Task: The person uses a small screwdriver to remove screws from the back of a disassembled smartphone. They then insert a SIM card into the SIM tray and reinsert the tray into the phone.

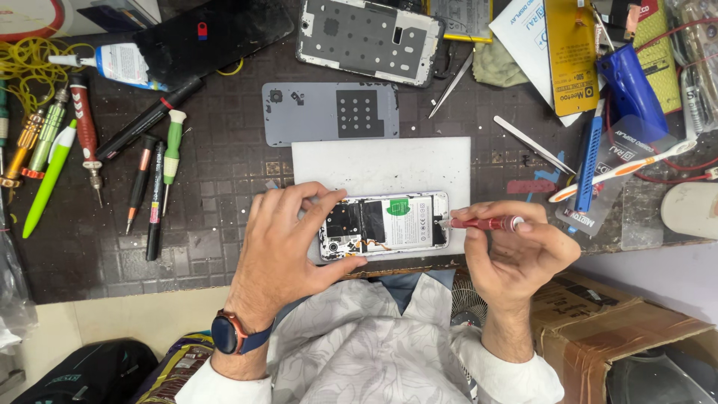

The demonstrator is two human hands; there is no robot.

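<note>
The left hand (pixel 288 239) is gripping the thin, breakable open phone (pixel 385 224) by its edges while the right hand (pixel 516 251) is pinching a light red screwdriver (pixel 486 222).

The left end of the opened phone (pixel 385 224) is covered by the left hand (pixel 280 247), and the screwdriver (pixel 486 223) tip at the phone's three o'clock end is too small for its seat on any screw to be made out, its handle being half wrapped by the right hand (pixel 516 258). At five o'clock the cardboard box (pixel 621 337) is cut by the frame edge. At eleven o'clock the glue bottle (pixel 112 63) is partly overlapped by a black panel (pixel 213 37).
</note>
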